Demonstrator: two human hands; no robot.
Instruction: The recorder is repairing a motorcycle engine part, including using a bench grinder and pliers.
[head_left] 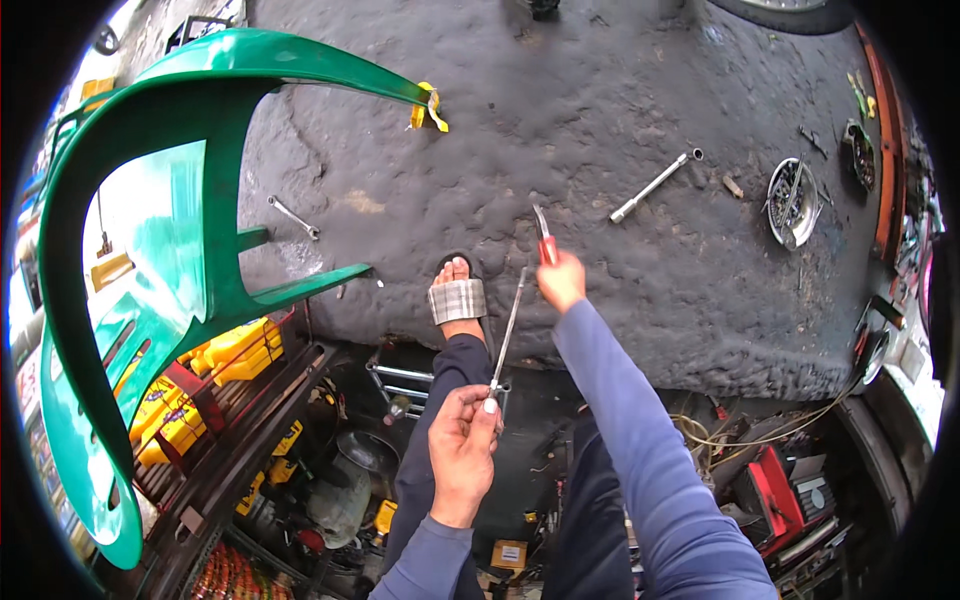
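Note:
My left hand (464, 455) is closed, with thumb and fingers pinching the lower end of a slim metal rod (512, 325) that points up and away from me. Farther forward and to the right, my right hand (562, 282) grips a red-handled tool (546, 248). Its narrow, slightly bent metal tip points away; whether it is pliers I cannot tell. The rod's far end comes close to the right hand, apart from it. On the dark ground beyond lie a socket wrench (655, 187) to the right and a small spanner (293, 218) to the left.
A green plastic chair (225, 62) fills the left side. My sandalled foot (458, 298) stands on the uneven ground. A metal bowl of small parts (793, 205) sits at the right. Yellow bottles (235, 350), a red toolbox (775, 495) and a looped hose (735, 455) lie nearer.

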